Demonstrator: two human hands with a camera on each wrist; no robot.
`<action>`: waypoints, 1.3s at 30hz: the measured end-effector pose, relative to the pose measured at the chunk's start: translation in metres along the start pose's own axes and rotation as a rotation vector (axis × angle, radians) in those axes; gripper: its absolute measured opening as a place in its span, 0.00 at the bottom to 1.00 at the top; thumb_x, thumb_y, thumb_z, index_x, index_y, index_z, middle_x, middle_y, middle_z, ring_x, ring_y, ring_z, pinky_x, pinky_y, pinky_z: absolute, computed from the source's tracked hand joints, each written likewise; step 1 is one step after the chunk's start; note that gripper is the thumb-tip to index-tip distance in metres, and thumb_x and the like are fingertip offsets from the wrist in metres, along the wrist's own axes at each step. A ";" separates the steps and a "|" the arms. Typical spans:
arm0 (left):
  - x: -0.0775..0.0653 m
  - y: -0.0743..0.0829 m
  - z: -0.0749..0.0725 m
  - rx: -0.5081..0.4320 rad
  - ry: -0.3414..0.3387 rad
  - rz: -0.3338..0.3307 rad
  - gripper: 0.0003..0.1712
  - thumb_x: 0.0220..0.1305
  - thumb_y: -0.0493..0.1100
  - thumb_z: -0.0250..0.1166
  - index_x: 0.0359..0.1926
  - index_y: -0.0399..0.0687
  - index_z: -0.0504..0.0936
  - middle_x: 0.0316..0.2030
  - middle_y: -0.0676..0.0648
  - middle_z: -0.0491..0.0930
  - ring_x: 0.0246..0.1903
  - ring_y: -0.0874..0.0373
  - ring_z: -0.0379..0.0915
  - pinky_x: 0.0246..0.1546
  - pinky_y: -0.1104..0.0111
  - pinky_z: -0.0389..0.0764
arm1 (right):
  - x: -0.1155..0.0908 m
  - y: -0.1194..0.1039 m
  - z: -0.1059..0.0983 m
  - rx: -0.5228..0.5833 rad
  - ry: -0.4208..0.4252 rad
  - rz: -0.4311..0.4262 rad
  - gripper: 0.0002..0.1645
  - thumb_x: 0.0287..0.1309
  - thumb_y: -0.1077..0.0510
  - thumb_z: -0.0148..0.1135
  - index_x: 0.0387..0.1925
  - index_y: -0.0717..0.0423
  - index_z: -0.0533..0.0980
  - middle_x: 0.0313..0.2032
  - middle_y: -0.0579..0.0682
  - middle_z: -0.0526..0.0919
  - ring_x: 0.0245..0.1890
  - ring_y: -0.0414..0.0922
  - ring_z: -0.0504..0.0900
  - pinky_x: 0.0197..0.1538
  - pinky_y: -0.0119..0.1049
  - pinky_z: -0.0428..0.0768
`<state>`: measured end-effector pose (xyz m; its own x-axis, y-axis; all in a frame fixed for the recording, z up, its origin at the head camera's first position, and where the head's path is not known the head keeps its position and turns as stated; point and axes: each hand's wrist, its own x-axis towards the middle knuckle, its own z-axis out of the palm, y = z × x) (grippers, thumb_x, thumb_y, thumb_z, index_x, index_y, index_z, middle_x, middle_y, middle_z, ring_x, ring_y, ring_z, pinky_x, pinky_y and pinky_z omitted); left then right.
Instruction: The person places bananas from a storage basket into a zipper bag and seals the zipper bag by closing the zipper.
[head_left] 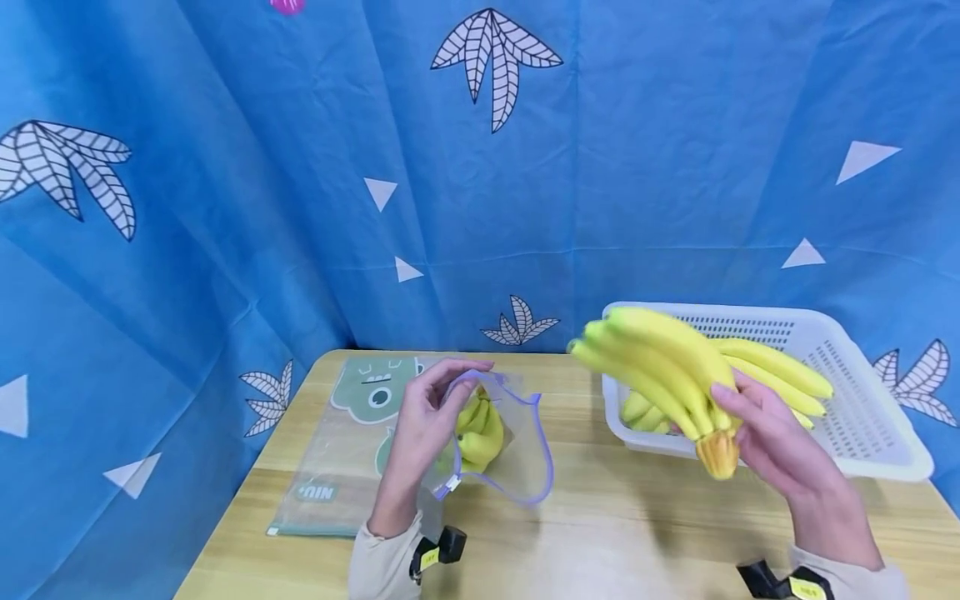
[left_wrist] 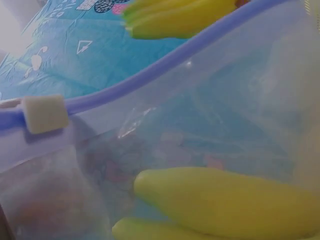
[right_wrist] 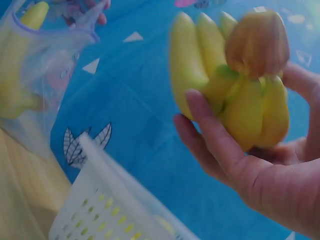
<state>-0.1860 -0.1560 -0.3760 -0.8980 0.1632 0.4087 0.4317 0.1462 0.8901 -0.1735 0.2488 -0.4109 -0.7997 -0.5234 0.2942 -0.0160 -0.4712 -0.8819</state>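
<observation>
My right hand (head_left: pixel 772 433) grips a bunch of yellow bananas (head_left: pixel 660 358) near its brown stem end, in the air before the basket. In the right wrist view the fingers curl round the bunch (right_wrist: pixel 245 107). My left hand (head_left: pixel 431 417) pinches the purple rim of a clear zip bag (head_left: pixel 525 450), whose mouth gapes. Inside that bag lies another bunch of bananas (head_left: pixel 480 433), seen close in the left wrist view as yellow fruit (left_wrist: pixel 225 200). A white slider (left_wrist: pixel 46 114) sits on the bag's purple zip.
A white perforated basket (head_left: pixel 870 400) at the right holds more bananas (head_left: pixel 780 367). Flat on the wooden table (head_left: pixel 585 533), left of my left hand, lies a bag with green cartoon prints (head_left: pixel 322 467). A blue patterned cloth (head_left: pixel 637 167) hangs behind and to the left.
</observation>
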 end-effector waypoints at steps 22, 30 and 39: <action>-0.006 0.011 0.009 0.146 0.008 -0.001 0.15 0.73 0.31 0.60 0.55 0.45 0.86 0.55 0.50 0.84 0.55 0.55 0.80 0.57 0.63 0.80 | 0.032 0.043 0.127 -1.272 0.538 -0.050 0.44 0.53 0.34 0.75 0.69 0.39 0.70 0.47 0.39 0.77 0.39 0.40 0.73 0.40 0.39 0.74; -0.007 0.014 0.011 0.180 -0.028 -0.041 0.14 0.75 0.34 0.59 0.54 0.47 0.86 0.57 0.52 0.83 0.56 0.53 0.80 0.57 0.56 0.80 | 0.041 0.051 0.143 -1.254 0.559 -0.059 0.46 0.54 0.30 0.72 0.71 0.34 0.67 0.55 0.41 0.73 0.39 0.40 0.74 0.39 0.40 0.77; -0.009 0.013 0.010 0.209 0.059 -0.031 0.11 0.75 0.38 0.61 0.52 0.46 0.87 0.54 0.52 0.85 0.58 0.57 0.77 0.62 0.56 0.77 | 0.030 0.045 0.156 -1.276 0.444 -0.031 0.45 0.56 0.30 0.71 0.71 0.36 0.67 0.56 0.36 0.72 0.41 0.37 0.74 0.41 0.36 0.77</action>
<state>-0.1718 -0.1462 -0.3695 -0.9117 0.0996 0.3986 0.4071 0.3506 0.8434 -0.1041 0.1009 -0.3846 -0.9098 -0.1381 0.3913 -0.3854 0.6311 -0.6732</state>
